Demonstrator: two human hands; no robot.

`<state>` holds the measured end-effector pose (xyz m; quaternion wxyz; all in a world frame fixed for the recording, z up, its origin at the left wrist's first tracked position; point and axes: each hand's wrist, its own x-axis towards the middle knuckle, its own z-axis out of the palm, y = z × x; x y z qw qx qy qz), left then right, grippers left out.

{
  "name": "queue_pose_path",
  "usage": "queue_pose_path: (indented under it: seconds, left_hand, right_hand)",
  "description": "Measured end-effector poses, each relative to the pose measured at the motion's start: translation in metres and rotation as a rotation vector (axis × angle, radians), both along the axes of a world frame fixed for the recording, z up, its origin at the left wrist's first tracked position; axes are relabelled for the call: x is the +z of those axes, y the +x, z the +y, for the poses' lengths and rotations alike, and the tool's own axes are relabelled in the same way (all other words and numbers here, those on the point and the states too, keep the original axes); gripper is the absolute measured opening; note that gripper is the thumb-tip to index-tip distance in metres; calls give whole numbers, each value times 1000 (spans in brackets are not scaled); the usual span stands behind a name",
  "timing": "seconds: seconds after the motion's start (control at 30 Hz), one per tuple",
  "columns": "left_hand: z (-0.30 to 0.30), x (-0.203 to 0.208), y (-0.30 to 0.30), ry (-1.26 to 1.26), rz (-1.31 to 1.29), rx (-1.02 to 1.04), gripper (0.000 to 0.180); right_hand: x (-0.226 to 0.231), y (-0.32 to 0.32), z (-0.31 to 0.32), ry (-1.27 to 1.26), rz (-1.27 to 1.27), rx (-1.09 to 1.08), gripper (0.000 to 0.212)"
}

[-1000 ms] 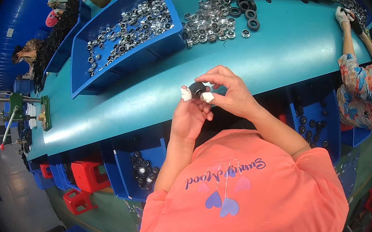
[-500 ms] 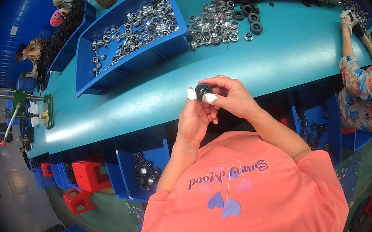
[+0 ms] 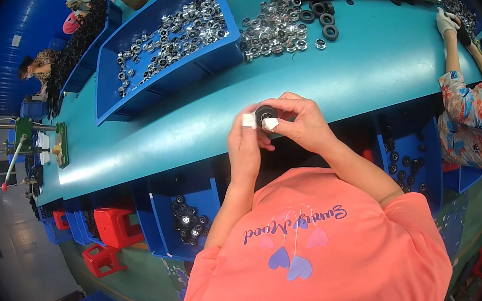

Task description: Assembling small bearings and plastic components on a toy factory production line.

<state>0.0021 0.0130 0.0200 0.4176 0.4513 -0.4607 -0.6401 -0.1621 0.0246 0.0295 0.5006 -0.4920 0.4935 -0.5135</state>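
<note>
Over the table's near edge, a small black toy wheel (image 3: 266, 115) with a shiny hub is held up between my two hands. My right hand (image 3: 303, 123) pinches it from the right, thumb and forefinger on the tyre; its thumb has white tape round it. My left hand (image 3: 245, 148), with a white-taped digit against the wheel's left side, also grips it, slightly blurred. Farther off on the table lie a heap of silvery wheel hubs (image 3: 272, 32) and several loose black tyres (image 3: 326, 19). A large blue bin (image 3: 183, 81) of similar hubs stands to the left.
Under the table edge, one blue bin (image 3: 160, 221) and another on the right (image 3: 423, 192) hold black wheels. A green hand press (image 3: 23, 140) stands at the table's left end, with red stools (image 3: 116, 229) below. A co-worker's gloved hand (image 3: 445, 23) is at far right.
My left hand has shifted slightly left and up, its fingers now blurred beside the wheel. The wheel has moved slightly right, still in my right hand's pinch.
</note>
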Motion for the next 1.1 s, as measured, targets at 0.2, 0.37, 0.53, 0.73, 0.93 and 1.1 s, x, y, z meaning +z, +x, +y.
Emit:
queue_pose_path:
  seconds: [0.2,0.37,0.53,0.73,0.93,1.1]
  left_hand:
    - [4,3,-2,-220,-78,-31,42]
    - [-1,2,2,-506,-322,-101,44]
    - [0,-1,-4,-477,-272,-56,54]
    - [1,0,-3,-230,-9,19,54]
    - [1,-5,2,-357,-165,38,48]
    - [1,-7,5,-369,-266,12,50]
  right_hand:
    - [-12,-4,-8,22,-27,25,37]
    - [-11,-8,-13,72,-40,82,41]
    - [-11,-9,-14,95,-239,177,39]
    - [-4,-11,-11,188,-495,241,42]
    - [-13,-9,-11,168,-524,230,47]
    - [-11,-15,-13,183,-413,256,45]
